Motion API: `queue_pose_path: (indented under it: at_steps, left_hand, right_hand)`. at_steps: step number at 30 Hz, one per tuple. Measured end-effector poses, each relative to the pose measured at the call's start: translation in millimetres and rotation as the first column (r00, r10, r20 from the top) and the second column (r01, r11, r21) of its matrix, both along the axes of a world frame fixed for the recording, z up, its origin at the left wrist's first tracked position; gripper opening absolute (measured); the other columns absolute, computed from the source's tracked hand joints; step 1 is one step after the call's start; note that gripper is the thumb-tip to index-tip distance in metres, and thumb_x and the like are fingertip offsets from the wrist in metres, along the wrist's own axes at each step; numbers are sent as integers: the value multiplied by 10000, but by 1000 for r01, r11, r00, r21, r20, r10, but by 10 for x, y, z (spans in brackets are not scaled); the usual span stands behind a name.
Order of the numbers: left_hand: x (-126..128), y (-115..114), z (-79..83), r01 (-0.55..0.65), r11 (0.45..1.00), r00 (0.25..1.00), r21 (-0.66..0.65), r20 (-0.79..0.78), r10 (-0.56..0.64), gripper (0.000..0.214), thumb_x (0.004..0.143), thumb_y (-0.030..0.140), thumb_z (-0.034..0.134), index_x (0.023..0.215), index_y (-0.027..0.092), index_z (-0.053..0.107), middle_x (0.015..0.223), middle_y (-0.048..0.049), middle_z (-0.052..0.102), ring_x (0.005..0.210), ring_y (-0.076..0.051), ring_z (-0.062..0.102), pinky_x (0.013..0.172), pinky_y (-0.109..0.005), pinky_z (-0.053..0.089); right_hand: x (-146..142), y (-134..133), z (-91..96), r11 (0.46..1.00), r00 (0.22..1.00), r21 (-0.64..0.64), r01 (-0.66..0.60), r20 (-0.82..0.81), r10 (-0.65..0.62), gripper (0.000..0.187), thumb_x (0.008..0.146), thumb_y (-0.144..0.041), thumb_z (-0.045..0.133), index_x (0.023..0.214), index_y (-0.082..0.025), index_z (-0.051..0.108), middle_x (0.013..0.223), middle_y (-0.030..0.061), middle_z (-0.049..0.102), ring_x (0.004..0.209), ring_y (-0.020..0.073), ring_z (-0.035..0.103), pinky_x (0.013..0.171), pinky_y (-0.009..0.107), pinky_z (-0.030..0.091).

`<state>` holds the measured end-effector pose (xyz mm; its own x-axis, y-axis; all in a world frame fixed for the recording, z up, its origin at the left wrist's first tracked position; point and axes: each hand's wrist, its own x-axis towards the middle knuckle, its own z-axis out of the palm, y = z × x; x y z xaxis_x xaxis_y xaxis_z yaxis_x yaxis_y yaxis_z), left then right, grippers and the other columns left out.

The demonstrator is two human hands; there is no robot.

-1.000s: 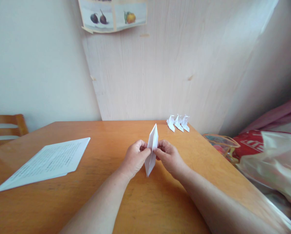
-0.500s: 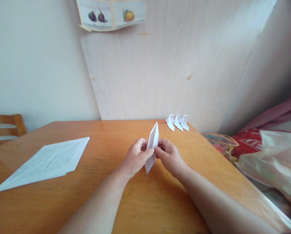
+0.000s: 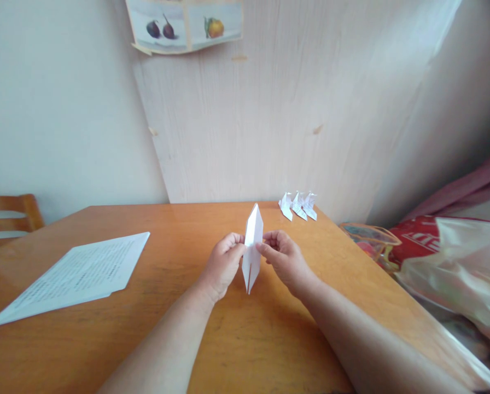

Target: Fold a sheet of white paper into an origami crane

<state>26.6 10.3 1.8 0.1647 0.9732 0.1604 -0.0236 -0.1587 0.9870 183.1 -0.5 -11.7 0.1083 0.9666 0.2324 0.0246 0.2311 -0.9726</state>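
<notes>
A white folded paper (image 3: 252, 241), long and pointed at both ends, is held upright above the table between my two hands. A narrow slit runs up its lower half. My left hand (image 3: 226, 262) pinches its left edge between thumb and fingers. On the opposite edge, my right hand (image 3: 285, 257) has its thumb on the near face and its curled fingers behind. The far side of the paper is hidden from me.
Three folded paper figures (image 3: 297, 207) stand in a row at the table's back right. Printed sheets (image 3: 81, 273) lie stacked on the wooden table (image 3: 167, 339) at left. Beyond the right edge are plastic bags (image 3: 454, 273); a chair (image 3: 11, 213) stands at far left.
The folded paper has turned so more of its broad face shows, and it has shifted slightly left. My left thumb has drawn back from its middle to its left edge.
</notes>
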Motion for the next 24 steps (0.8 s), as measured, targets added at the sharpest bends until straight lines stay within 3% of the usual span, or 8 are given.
queue_pose_path:
  at_steps: [3, 6, 13, 18, 24]
  left_hand:
    - [-18, 8, -8, 37, 998, 998, -54, 48, -35, 84, 787, 230, 584, 831, 178, 632, 737, -2, 653, 668, -140, 561, 619, -240, 414]
    - [-36, 30, -27, 72, 993, 992, -94, 110, -61, 76, 782, 234, 593, 825, 178, 619, 744, -11, 659, 687, -147, 577, 642, -250, 427]
    - [-30, 46, -32, 123, 981, 978, -147, 187, -95, 87, 761, 245, 638, 807, 172, 627, 760, -31, 673, 713, -165, 607, 677, -272, 454]
    - [-4, 39, -34, 154, 965, 964, -210, 248, -100, 237, 773, 335, 717, 930, 169, 653, 784, -33, 682, 707, -168, 613, 687, -285, 462]
    - [-21, 93, -82, 166, 958, 939, -234, 334, -81, 174, 721, 223, 712, 874, 155, 662, 781, -35, 690, 720, -160, 611, 693, -272, 463]
  right_hand:
    - [20, -30, 54, 984, 988, -99, -151, -59, 145, 335, 823, -464, 678, 1004, -183, 653, 880, 57, 684, 787, 187, 600, 693, 322, 423]
    - [31, -52, 84, 954, 958, -140, -266, -150, 245, 324, 833, -488, 674, 877, -166, 680, 811, 56, 684, 715, 165, 578, 689, 323, 401]
    - [28, -56, 88, 964, 953, -134, -229, -234, 194, 330, 762, -471, 766, 778, -177, 620, 683, 1, 595, 630, 133, 499, 655, 309, 372]
    - [27, -63, 86, 964, 950, -101, -247, -223, 220, 335, 778, -467, 765, 792, -177, 599, 677, -11, 575, 628, 125, 485, 646, 300, 365]
    - [24, -73, 121, 956, 940, -110, -273, -244, 240, 276, 790, -416, 723, 771, -172, 595, 682, 3, 590, 634, 129, 505, 646, 302, 370]
